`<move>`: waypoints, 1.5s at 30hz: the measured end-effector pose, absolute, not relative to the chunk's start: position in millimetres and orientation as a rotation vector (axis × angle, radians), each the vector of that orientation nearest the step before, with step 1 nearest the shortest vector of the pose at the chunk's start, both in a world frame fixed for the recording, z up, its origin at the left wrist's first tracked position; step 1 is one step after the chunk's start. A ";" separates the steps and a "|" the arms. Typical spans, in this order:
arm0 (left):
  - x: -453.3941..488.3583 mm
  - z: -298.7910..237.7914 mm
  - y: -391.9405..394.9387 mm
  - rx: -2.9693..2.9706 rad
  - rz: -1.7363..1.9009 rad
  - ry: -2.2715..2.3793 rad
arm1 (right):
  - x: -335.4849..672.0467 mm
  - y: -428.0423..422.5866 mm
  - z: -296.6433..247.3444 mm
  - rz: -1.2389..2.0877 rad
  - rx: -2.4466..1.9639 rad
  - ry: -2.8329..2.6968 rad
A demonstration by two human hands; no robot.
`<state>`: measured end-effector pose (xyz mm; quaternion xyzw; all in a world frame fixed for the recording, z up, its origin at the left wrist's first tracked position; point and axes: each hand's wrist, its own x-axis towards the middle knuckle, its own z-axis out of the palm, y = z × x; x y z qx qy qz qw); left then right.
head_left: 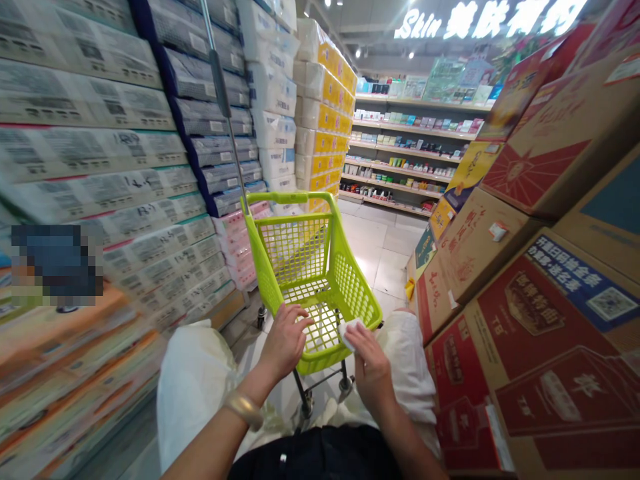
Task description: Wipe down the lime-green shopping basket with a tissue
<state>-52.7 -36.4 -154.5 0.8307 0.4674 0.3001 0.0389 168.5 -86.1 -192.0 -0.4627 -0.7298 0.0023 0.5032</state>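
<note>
A lime-green plastic shopping cart [350,287] stands on small wheels just in front of my knees in a narrow shop aisle, its basket holding nothing. My left hand [286,339] rests on the cart's near rim with the fingers curled over it. My right hand [369,360] sits at the near right corner of the rim, pinching a small white cloth [349,331] against it. A bracelet is on my left wrist.
Tall stacks of wrapped tissue packs [125,167] wall the left side. Piled red and brown cardboard boxes [540,280] lean in on the right. The tiled floor [385,253] runs ahead to shelves of small products [410,160]. A metal pole [225,107] rises behind the cart.
</note>
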 end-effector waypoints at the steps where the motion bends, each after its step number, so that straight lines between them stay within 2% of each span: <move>1: -52.7 -154.4 -36.3 2.549 0.921 1.431 | 161.0 -89.8 -191.4 0.034 -1.067 -1.838; 4: -53.8 -155.1 -36.3 2.553 0.928 1.425 | 155.5 -92.0 -190.3 0.060 -0.995 -1.934; 10: -53.7 -155.6 -36.4 2.528 0.927 1.442 | 178.9 -79.3 -192.7 -0.053 -1.184 -1.652; 16: -54.5 -153.9 -36.4 2.539 0.925 1.425 | 149.8 -93.7 -189.5 0.047 -0.979 -1.965; 22: -56.1 -154.6 -36.0 2.536 0.940 1.411 | 179.5 -79.2 -193.1 -0.053 -1.165 -1.676; 29: -53.3 -154.1 -35.9 2.528 0.941 1.424 | 152.3 -93.7 -191.5 0.066 -0.983 -1.976; 35: -51.9 -152.8 -37.4 2.523 0.923 1.424 | 176.0 -80.3 -193.5 -0.052 -1.156 -1.693; 41: -49.8 -153.4 -37.2 2.514 0.919 1.436 | 148.0 -97.1 -190.1 0.055 -0.969 -1.972; 45: -50.7 -152.2 -37.5 2.512 0.892 1.427 | 172.2 -85.9 -191.2 -0.011 -1.085 -1.819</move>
